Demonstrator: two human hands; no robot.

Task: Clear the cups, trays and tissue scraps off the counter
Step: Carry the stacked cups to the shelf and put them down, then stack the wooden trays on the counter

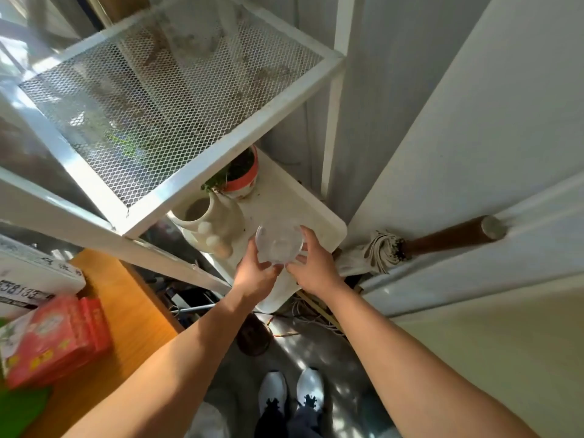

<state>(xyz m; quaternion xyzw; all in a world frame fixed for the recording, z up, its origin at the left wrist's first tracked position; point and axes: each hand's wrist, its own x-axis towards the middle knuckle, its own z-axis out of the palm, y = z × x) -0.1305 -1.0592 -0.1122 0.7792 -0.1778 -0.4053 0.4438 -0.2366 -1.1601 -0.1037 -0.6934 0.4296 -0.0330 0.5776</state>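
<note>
Both hands, left [256,273] and right [311,267], pinch the clear round thin-plastic cup [279,245] at its rim above the white shelf [319,213]; likely light, flimsy, easily crushed.

We see bright daylight entering from the left of the white metal mesh shelf [164,99], whose frame glares almost white. Below the shelf, dappled sun patches and soft shadows fall on the grey floor [319,349] around the white shoes [273,390]. The left hand [252,273] is sunlit on its back and the right hand [313,267] is more evenly lit. The clear round plastic cup [279,245] they hold nearly vanishes against the white rounded surface [284,191] beneath it. The wide lens bends the shelf's bars and the pale grey door [474,153] right of the shelf. Fine detail looks soft and smeared throughout.
</note>
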